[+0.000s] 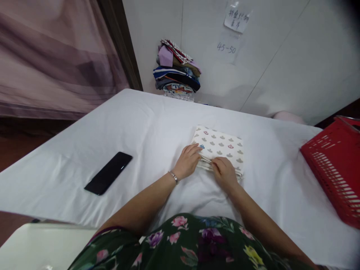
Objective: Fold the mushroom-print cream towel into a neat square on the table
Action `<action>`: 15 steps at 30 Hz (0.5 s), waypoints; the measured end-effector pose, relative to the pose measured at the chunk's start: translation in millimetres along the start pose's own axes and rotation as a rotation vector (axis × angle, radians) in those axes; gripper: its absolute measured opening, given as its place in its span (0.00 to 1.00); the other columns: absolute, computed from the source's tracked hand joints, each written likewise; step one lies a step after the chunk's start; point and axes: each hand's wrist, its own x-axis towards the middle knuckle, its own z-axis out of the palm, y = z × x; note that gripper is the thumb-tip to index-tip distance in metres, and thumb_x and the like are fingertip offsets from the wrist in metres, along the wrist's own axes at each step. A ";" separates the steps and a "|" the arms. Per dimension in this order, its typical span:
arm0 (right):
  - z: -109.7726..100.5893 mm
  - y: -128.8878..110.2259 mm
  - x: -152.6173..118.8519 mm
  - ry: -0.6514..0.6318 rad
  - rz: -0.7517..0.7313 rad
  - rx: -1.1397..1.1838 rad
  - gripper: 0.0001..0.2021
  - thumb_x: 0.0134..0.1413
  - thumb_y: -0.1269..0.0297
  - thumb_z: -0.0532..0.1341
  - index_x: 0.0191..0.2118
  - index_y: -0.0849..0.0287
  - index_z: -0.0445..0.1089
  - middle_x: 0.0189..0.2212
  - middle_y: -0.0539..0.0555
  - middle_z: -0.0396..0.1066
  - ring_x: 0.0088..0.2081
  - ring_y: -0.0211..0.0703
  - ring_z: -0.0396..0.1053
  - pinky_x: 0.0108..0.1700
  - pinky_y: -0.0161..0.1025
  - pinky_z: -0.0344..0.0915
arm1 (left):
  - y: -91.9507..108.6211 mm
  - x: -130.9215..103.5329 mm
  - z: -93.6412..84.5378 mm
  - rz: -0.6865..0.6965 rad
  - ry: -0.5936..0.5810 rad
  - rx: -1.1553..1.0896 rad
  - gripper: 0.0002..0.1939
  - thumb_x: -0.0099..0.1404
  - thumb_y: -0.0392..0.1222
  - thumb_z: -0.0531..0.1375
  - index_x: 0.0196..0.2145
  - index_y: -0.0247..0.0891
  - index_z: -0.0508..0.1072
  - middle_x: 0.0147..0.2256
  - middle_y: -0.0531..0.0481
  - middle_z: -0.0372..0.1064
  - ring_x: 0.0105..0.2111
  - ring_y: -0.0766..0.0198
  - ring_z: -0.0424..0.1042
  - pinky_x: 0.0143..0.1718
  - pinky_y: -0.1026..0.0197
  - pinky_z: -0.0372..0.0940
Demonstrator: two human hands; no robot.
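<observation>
A cream folded cloth (221, 141) with grey mushroom-like prints and a few red and blue ones lies on the white-covered table. At its front left corner, my left hand (188, 162) has its fingers over the top layer and its thumb by the folded edge. My right hand (225, 172) pinches the front edge, where several layers show slightly parted. Both hands are closed on the cloth, close together, and the fingertips of the right one are partly hidden.
A black phone (109, 173) lies on the white tablecloth (146, 123) to the left. A red plastic basket (332, 168) stands at the right edge. Behind the table rises a stack of folded fabrics (177, 71) against the wall. A pink curtain (62, 56) hangs at the left.
</observation>
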 end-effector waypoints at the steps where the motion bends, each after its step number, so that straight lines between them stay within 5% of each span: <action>1: 0.5 0.0 -0.5 -0.005 -0.014 -0.014 0.10 0.58 0.64 0.54 0.42 0.58 0.68 0.39 0.57 0.69 0.41 0.47 0.65 0.44 0.45 0.62 | -0.6 -0.7 -0.2 -0.006 0.011 -0.023 0.08 0.66 0.34 0.49 0.34 0.38 0.67 0.49 0.45 0.64 0.59 0.57 0.52 0.56 0.48 0.54; 15: 5.6 -5.4 5.4 -0.005 0.028 -0.103 0.09 0.57 0.63 0.56 0.41 0.59 0.69 0.40 0.57 0.70 0.42 0.46 0.64 0.44 0.43 0.59 | 0.4 -0.1 5.9 -0.096 0.052 -0.198 0.07 0.66 0.34 0.49 0.33 0.38 0.65 0.46 0.47 0.65 0.55 0.60 0.57 0.56 0.51 0.54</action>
